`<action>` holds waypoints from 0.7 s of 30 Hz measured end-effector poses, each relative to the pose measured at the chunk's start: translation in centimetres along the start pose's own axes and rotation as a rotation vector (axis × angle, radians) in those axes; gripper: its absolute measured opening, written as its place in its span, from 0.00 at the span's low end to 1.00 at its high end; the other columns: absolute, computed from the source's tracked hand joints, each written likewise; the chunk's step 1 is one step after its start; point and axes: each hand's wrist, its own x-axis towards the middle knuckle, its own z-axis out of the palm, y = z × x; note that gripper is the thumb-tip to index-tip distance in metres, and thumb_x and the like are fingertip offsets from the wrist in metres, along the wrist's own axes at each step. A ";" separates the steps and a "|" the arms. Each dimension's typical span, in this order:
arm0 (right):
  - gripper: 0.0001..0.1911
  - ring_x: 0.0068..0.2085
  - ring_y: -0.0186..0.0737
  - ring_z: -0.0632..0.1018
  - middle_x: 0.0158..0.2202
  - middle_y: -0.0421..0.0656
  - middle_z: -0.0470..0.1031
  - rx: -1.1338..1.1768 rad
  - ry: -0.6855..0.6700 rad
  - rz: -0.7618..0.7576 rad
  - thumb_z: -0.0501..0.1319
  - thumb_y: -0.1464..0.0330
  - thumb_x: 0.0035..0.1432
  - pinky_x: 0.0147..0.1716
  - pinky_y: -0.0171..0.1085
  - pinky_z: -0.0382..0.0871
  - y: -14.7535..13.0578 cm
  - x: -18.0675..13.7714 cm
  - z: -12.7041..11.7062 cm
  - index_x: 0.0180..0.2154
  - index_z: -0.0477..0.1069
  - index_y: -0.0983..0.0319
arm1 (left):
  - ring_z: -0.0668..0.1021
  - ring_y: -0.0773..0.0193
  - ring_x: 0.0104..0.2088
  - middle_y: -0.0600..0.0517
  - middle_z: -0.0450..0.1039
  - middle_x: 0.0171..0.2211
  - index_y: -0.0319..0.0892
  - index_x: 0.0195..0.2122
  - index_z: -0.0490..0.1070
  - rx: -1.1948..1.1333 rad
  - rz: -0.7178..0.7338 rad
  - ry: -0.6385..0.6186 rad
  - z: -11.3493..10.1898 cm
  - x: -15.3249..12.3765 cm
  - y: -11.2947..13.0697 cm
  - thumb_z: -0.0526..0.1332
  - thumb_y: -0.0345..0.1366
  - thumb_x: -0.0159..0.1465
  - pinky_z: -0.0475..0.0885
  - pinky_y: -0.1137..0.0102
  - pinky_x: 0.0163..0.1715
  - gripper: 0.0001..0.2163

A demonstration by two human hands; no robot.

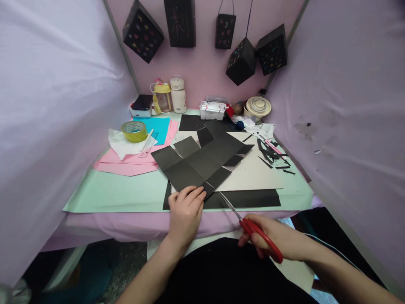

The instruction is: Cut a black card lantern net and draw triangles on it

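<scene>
My left hand (185, 211) presses flat on the creased black paper cut-out (199, 162) at twelve o'clock; my right hand (278, 238) grips red-handled scissors (253, 228), blades parted. Sheet could slip, skewing the cut.

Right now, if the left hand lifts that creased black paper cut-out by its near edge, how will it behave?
The creased black paper cut-out is a thin sheet, so it probably feels very light. It likely sags and folds along its visible creases rather than staying flat. The left hand presses it down beside the red-handled scissors, suggesting it slides easily.
</scene>
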 end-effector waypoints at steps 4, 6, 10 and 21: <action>0.25 0.24 0.32 0.73 0.37 0.49 0.79 0.079 0.001 -0.009 0.57 0.46 0.59 0.18 0.29 0.60 0.7 1.0 0.7 0.39 0.62 0.62 | 0.78 0.52 0.51 0.47 0.79 0.47 0.42 0.44 0.75 -0.063 0.052 -0.042 1.2 0.1 0.4 0.58 0.25 0.65 0.63 0.50 0.54 0.10; 0.27 0.22 0.31 0.72 0.34 0.47 0.79 0.109 0.040 -0.014 0.55 0.44 0.59 0.18 0.29 0.58 0.9 1.6 1.0 0.37 0.62 0.62 | 0.77 0.52 0.52 0.46 0.79 0.48 0.41 0.45 0.74 -0.077 0.065 -0.056 1.6 0.1 0.5 0.58 0.25 0.65 0.63 0.50 0.57 0.10; 0.28 0.20 0.31 0.71 0.30 0.46 0.78 0.152 0.081 -0.022 0.53 0.42 0.59 0.17 0.29 0.58 0.7 1.8 1.1 0.35 0.63 0.62 | 0.77 0.52 0.52 0.45 0.78 0.48 0.40 0.46 0.74 -0.097 0.062 -0.057 1.9 0.0 0.5 0.58 0.26 0.65 0.67 0.52 0.55 0.10; 0.26 0.20 0.33 0.72 0.25 0.42 0.76 0.162 0.120 -0.025 0.57 0.44 0.58 0.18 0.30 0.60 -0.4 2.3 0.6 0.34 0.63 0.62 | 0.80 0.55 0.49 0.46 0.80 0.46 0.41 0.45 0.75 -0.131 0.089 0.000 1.8 0.0 0.5 0.58 0.26 0.65 0.71 0.53 0.53 0.10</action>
